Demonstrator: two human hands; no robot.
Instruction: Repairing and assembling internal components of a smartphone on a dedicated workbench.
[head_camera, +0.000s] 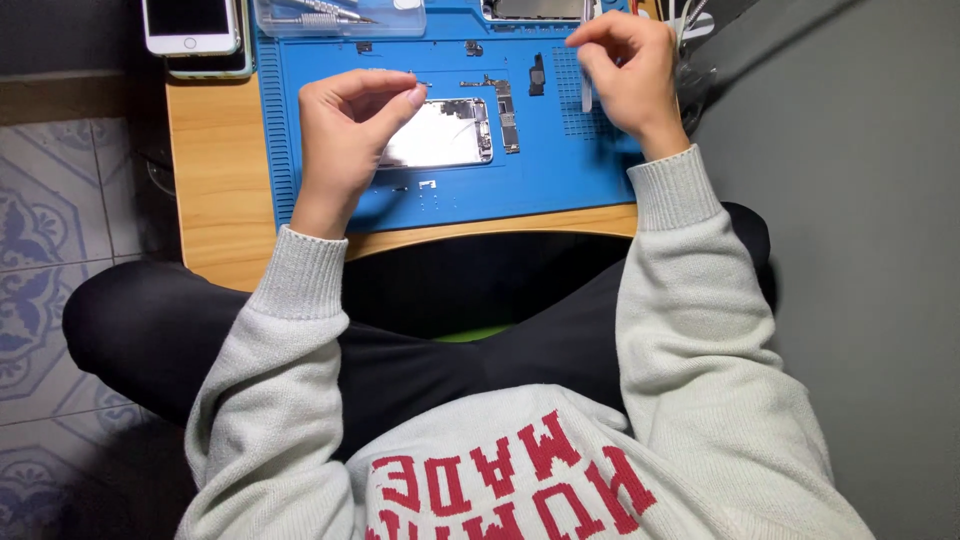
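Note:
An opened phone chassis (440, 133) lies face up on a blue repair mat (480, 185). My left hand (345, 130) hovers over its left end, thumb and forefinger pinched on a tiny dark part, too small to identify. My right hand (628, 70) is above the mat's right side, fingers closed on a thin pale tool (587, 92) that points down. A narrow logic board (505, 112) lies just right of the chassis, with a small black part (537, 75) beyond it.
The mat sits on a small wooden table (215, 170) over my crossed legs. A white phone (190, 25) rests at the table's far left. A clear tray with metal tools (335, 15) stands at the back. Another phone part (535, 8) lies at the far edge. Tiled floor at left.

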